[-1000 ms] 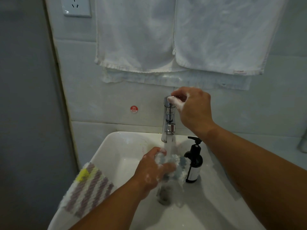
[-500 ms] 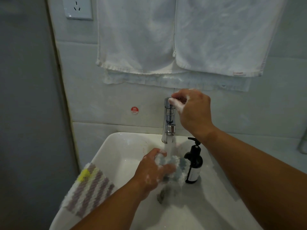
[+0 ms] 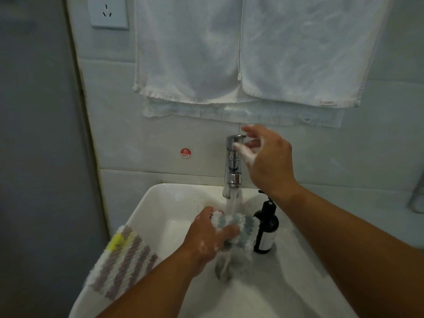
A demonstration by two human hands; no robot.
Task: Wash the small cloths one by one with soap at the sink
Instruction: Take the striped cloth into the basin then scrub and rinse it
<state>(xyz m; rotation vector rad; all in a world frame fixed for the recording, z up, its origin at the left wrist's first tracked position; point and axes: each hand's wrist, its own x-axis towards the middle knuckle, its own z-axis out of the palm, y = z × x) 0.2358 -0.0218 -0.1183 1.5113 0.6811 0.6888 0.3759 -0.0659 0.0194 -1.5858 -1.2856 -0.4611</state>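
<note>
Head view: the left hand, flecked with suds, is curled round a blue-and-white striped cloth and holds it low in the white sink, directly under the water stream from the chrome tap. The right hand is raised beside the tap's top cap, wrist bent back, fingers spread and loose, gripping nothing; foam coats the thumb side. Whether a fingertip touches the cap cannot be told. The step in hand appears to be rinsing. To do it well, the cloth should stay centred in the flow and be squeezed and turned until the run-off shows no lather, and the free hand is best brought down so both can wring it over the drain. The flow looks strong, so splashing towards the black soap pump bottle, which stands just beside the cloth on the right, is likely. A second cloth, purple-striped with a yellow patch, lies draped over the sink's left rim, well apart from the water, presumably another item of the batch.
</note>
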